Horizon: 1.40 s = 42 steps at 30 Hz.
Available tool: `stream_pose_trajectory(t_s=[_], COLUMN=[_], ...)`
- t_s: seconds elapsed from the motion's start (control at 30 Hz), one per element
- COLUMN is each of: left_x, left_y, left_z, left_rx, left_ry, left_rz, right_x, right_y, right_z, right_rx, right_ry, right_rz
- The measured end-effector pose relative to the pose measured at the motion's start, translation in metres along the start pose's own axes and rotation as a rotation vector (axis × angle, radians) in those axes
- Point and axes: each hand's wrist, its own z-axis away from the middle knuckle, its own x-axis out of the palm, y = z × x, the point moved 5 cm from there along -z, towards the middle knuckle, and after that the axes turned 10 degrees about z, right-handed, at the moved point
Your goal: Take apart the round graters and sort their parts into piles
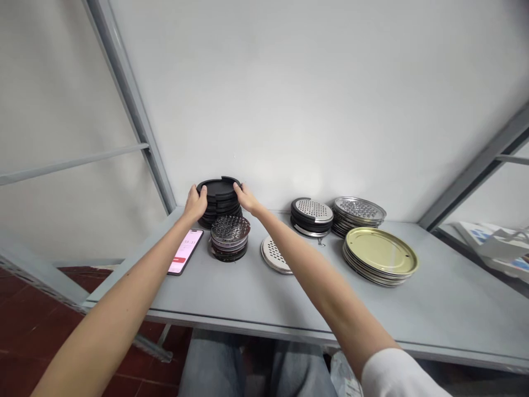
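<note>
Both hands reach to a stack of round black plastic rings (219,190) at the back left of the table. My left hand (195,203) grips the stack's left side, thumb on the top rim. On the opposite side my right hand (246,197) clasps the same top ring, its thumb over the edge. Whether the top piece is lifted off the stack, I cannot tell. Just in front stands a pile of dark, spiky round grater discs (230,230). A few pale perforated grater discs (273,255) lie partly behind my right forearm.
A phone (188,249) with a lit screen lies left of the grater discs. Further right are black rings fitted with perforated discs (312,212), a stack of silver grater discs (359,209) and gold-coloured round lids (380,251). Grey metal posts (136,110) flank the table (256,303).
</note>
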Motion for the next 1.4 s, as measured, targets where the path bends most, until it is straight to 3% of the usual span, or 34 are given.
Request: stream_pose_trajectory(t_s=[0.1, 0.2, 0.27, 0.37, 0.47, 0.53, 0.63, 0.7, 0.83, 0.97, 1.23, 1.4], left_x=[-0.011, -0.011, 0.003, 0.041, 0.089, 0.117, 0.146, 0.153, 0.15, 0.143, 0.146, 0.146], left_y=[0.032, 0.084, 0.112, 0.133, 0.127, 0.112, 0.082, 0.067, 0.054, 0.048, 0.045, 0.044], left_z=[0.017, 0.053, 0.084, 0.132, 0.172, 0.188, 0.199, 0.201, 0.203, 0.199, 0.193, 0.19], left_rx=[0.113, 0.445, 0.582, 0.676, 0.636, 0.59, 0.438, 0.388, 0.376, 0.297, 0.276, 0.326], left_ry=[0.133, 0.153, 0.021, -0.326, -0.666, -0.778, -0.869, -0.886, -0.955, -0.946, -0.871, -0.789], left_rz=[-0.037, -0.008, 0.046, 0.165, 0.144, 0.039, -0.119, -0.149, -0.163, -0.092, 0.028, 0.092], right_x=[-0.024, -0.064, -0.095, -0.137, -0.17, -0.18, -0.178, -0.171, -0.15, -0.139, -0.139, -0.143], right_y=[-0.002, 0.002, 0.012, 0.034, 0.059, 0.072, 0.083, 0.086, 0.09, 0.094, 0.102, 0.097], right_z=[0.017, 0.053, 0.083, 0.128, 0.162, 0.175, 0.182, 0.183, 0.188, 0.196, 0.198, 0.196], right_rx=[-0.02, -0.102, -0.127, -0.147, -0.091, -0.056, -0.033, -0.029, -0.078, -0.134, -0.094, -0.139], right_ry=[0.006, 0.026, 0.014, 0.025, 0.159, 0.224, 0.174, 0.084, -0.169, -0.365, -0.454, -0.38], right_rz=[-0.01, -0.067, -0.112, -0.044, -0.021, -0.026, 0.023, 0.125, 0.375, 0.449, 0.447, 0.412])
